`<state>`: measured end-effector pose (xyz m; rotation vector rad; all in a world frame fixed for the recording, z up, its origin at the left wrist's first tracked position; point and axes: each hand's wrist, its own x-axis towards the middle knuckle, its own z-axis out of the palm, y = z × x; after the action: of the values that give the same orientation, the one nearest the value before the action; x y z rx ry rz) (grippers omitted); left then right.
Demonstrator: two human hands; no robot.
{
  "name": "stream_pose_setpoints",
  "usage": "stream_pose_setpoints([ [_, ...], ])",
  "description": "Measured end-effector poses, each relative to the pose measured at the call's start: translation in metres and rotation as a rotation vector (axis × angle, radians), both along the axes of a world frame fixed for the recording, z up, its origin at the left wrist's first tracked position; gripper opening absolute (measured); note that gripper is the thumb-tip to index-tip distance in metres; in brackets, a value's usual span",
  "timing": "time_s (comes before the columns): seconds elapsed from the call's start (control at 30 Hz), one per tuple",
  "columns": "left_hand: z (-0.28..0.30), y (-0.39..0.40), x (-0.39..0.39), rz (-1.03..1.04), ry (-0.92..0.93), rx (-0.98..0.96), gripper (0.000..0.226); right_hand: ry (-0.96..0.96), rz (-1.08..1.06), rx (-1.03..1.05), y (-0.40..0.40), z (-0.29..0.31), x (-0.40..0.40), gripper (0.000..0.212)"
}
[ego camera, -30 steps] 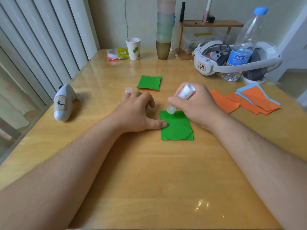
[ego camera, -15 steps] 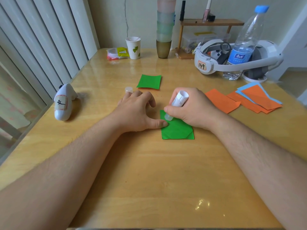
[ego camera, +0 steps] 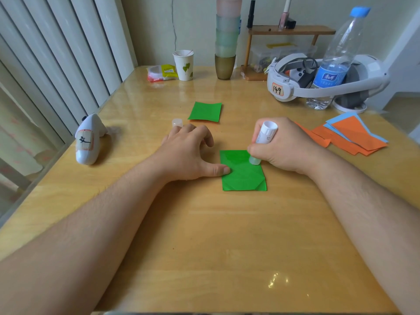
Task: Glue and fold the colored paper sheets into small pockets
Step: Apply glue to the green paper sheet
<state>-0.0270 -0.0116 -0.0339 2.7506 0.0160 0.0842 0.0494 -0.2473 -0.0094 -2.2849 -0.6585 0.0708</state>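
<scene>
A green paper sheet (ego camera: 243, 176) with its two near corners folded in lies flat at the table's middle. My left hand (ego camera: 188, 155) rests beside it, the thumb pressing the sheet's left edge. My right hand (ego camera: 281, 148) grips a white glue stick (ego camera: 264, 134), whose tip touches the sheet near its far right corner. A second green sheet (ego camera: 205, 111) lies farther back. The glue stick's cap (ego camera: 177, 122) stands just beyond my left fingers. Orange and blue sheets (ego camera: 354, 135) are stacked at the right.
A white controller (ego camera: 87, 139) lies at the left by the table edge. At the back stand a paper cup (ego camera: 184, 64), stacked cups (ego camera: 226, 39), a white headset (ego camera: 318, 80), a water bottle (ego camera: 334, 60) and a small wooden shelf (ego camera: 288, 30).
My right hand has slid the glue stick's tip across the far part of the green sheet, left and then right to its far right corner. My left hand has stayed put.
</scene>
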Motion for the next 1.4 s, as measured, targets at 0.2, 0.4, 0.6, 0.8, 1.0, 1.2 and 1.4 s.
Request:
stream_pose_setpoints([
  [0.2,0.001,0.0,0.001,-0.01,0.006,0.004,0.079,0.053,-0.025,0.167,0.0,-0.002,0.003,0.011],
  [0.4,0.001,0.0,0.0,-0.008,0.007,0.005,0.08,0.238,-0.016,0.573,0.0,0.001,0.009,0.018],
  [0.6,0.001,0.0,0.0,-0.004,0.006,0.006,0.081,0.269,0.076,0.528,-0.001,-0.005,0.01,0.008],
  [0.8,0.002,0.0,-0.001,-0.008,0.009,0.008,0.08,0.304,0.043,0.598,0.01,-0.003,0.001,0.019],
  [1.0,0.001,-0.001,-0.001,0.0,0.01,0.009,0.079,0.176,0.046,0.442,0.023,-0.014,-0.002,0.014],
  [1.2,0.003,-0.001,-0.001,-0.019,0.024,0.009,0.08,0.098,0.03,0.295,0.029,-0.017,-0.007,0.02],
  [1.4,0.003,-0.002,-0.002,-0.015,0.02,-0.001,0.081,0.084,0.06,0.222,0.029,-0.016,-0.009,0.014],
])
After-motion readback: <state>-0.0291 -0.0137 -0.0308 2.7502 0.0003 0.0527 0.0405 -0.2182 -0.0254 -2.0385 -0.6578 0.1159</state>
